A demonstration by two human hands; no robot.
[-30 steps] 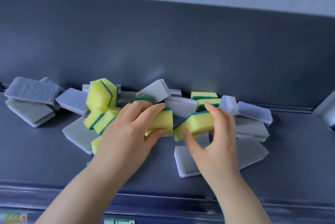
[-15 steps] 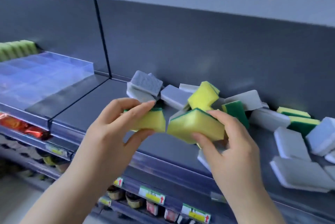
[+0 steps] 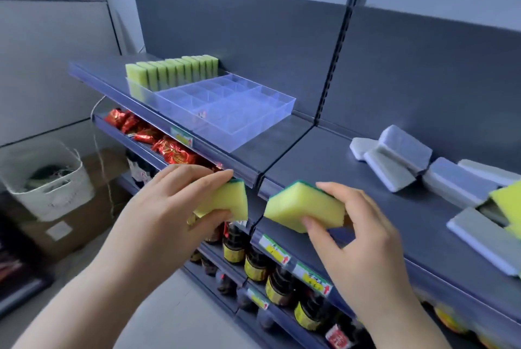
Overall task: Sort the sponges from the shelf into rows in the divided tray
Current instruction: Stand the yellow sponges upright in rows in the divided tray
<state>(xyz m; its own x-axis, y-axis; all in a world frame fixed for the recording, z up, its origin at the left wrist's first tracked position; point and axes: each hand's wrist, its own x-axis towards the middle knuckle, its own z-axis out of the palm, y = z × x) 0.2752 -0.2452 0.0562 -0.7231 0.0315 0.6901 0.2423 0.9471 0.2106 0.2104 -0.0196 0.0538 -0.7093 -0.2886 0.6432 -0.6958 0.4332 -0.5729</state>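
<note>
Grey metal shelf, clear divided tray, white basket, cardboard box

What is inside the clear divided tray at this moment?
In the divided tray, one row of yellow sponges stands on edge in the far-left lane; the other compartments look empty. The floor under that row is covered.

Your dark grey shelf runs from 10 o'clock down to 4 o'clock, split by a seam near the middle. On its left section, at 11 o'clock, sits the clear divided tray. On the right section, at 3 o'clock, grey sponges lie loosely heaped, some leaning on each other. A yellow sponge lies among them at the frame's edge.
</note>
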